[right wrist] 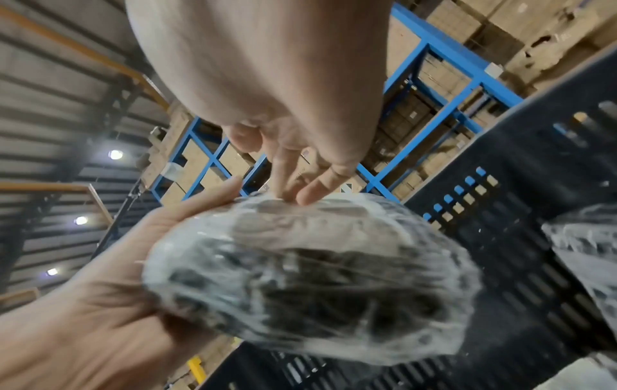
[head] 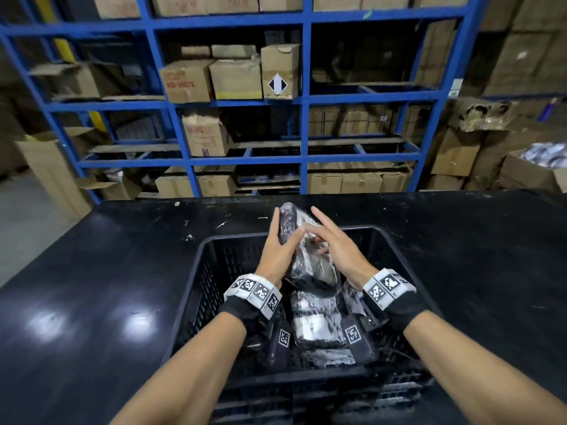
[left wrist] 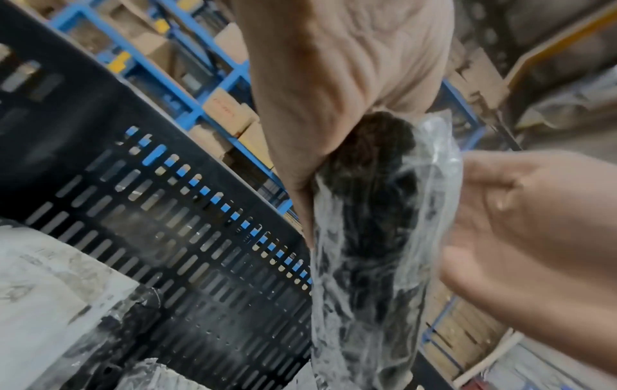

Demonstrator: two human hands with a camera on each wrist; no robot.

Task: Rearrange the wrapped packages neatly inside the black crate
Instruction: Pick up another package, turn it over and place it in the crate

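Note:
A black slotted crate [head: 206, 280] stands on the black table. A dark package wrapped in clear film [head: 310, 265] is held upright above the crate's far half. My left hand [head: 277, 245] grips its left edge, thumb across the front and fingers behind. My right hand [head: 333, 240] rests on the package's right face with straight fingers. In the left wrist view the package [left wrist: 374, 237] hangs below my left palm [left wrist: 333, 79], with the right hand [left wrist: 534, 224] beside it. In the right wrist view my right fingertips [right wrist: 310, 191] touch the top of the package [right wrist: 300, 277]. Several more wrapped packages [head: 317, 326] lie loosely in the crate.
The black table [head: 92, 271] extends left, right and beyond the crate. Behind it stands a blue steel rack [head: 303, 102] stacked with cardboard boxes. More cartons [head: 454, 154] are piled at the right. Grey floor [head: 27, 216] shows at the left.

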